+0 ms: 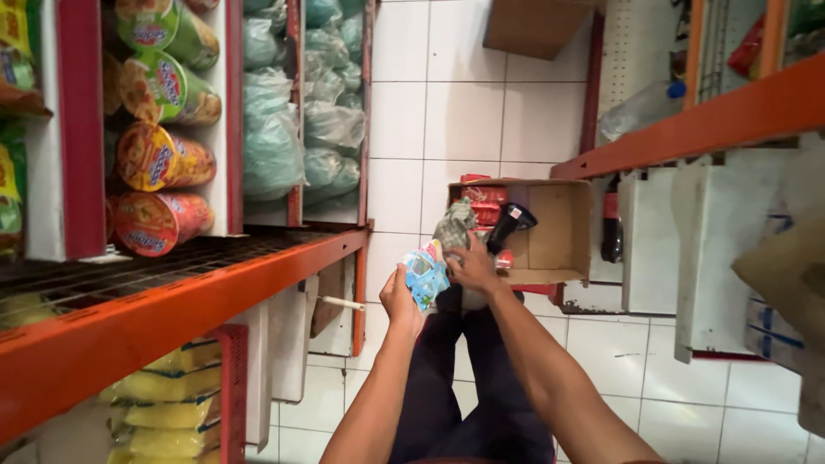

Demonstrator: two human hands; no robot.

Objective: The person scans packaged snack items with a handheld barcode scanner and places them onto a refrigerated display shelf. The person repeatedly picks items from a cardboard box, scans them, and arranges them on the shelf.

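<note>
The person is standing on the white tiled floor (pixel 464 120) between orange shelves (pixel 172 301). The left hand (pixel 400 302) is gripping a small light-blue packet (pixel 425 277). The right hand (pixel 474 266) is closing, it seems, on a grey-green packet (pixel 454 225) above the open cardboard box (pixel 559 228).

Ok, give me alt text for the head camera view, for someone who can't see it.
Seen from above in a shop aisle, the left hand and right hand hold a small light blue packet over an open cardboard box on the white tiled floor, between orange shelves of cup noodles.
</note>
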